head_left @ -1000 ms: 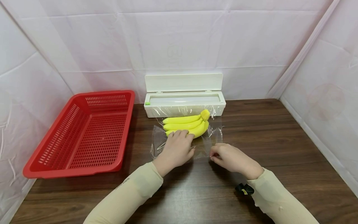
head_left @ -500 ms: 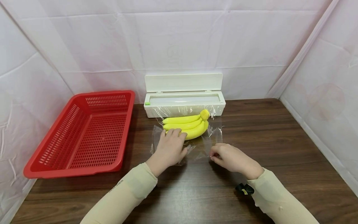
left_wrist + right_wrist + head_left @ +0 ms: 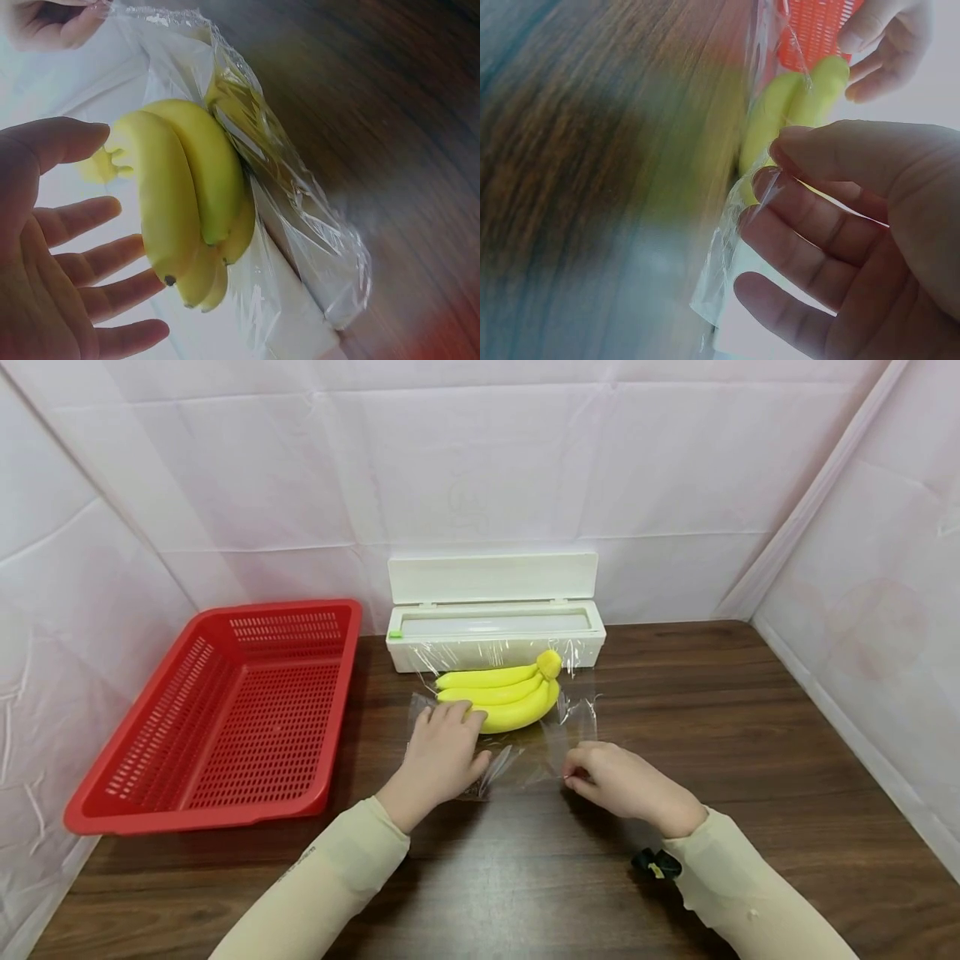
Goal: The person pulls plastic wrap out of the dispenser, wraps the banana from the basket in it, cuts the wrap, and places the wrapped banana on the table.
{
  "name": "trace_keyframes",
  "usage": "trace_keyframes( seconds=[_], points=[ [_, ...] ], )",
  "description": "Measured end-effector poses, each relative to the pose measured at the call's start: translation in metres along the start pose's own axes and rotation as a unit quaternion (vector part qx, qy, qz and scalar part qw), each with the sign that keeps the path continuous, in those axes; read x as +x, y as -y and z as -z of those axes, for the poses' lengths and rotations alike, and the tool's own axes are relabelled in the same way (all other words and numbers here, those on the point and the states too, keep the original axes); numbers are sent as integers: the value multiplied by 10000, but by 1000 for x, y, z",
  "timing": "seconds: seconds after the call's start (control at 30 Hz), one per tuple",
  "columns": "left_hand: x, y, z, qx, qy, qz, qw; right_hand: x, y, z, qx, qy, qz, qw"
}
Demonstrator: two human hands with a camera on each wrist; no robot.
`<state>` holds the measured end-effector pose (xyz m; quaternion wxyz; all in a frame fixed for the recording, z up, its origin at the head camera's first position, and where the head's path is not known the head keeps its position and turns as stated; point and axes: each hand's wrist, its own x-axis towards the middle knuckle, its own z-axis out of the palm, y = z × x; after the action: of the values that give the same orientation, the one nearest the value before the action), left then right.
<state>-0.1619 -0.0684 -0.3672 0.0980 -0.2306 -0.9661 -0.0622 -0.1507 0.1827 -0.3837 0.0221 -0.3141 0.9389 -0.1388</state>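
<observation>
A bunch of yellow bananas (image 3: 517, 710) lies on a sheet of clear plastic wrap (image 3: 525, 768), stem toward the upper right. My left hand (image 3: 438, 752) is at the near left end of the bunch; in the left wrist view its fingers (image 3: 112, 255) are spread and fairly straight beside the banana tips. Whether they press on the fruit I cannot tell. My right hand (image 3: 626, 785) pinches the near right corner of the wrap; the right wrist view has the film caught between thumb and fingers (image 3: 787, 225). The wrap stretches back to a white wrap dispenser (image 3: 495, 653) with a raised lid.
A red plastic basket (image 3: 330, 760) with slotted walls stands on the left of the brown wooden table (image 3: 510, 893). Pale cloth walls (image 3: 480, 468) enclose the back and both sides. A small black object (image 3: 656, 863) sits at the right wrist.
My left hand has slid left and slightly toward me along the bananas, baring more of the lowest one. The right hand stays in place with the wrap.
</observation>
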Motion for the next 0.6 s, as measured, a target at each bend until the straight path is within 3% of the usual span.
trace_keyframes(
  seconds=[0.33,0.6],
  points=[
    [-4,10,3,-238,-63,78,9997,0,-1,1,-23,35,-80,10000],
    [-16,17,5,-578,-118,342,9977,-2,-1,1,29,46,-87,9999]
  ],
)
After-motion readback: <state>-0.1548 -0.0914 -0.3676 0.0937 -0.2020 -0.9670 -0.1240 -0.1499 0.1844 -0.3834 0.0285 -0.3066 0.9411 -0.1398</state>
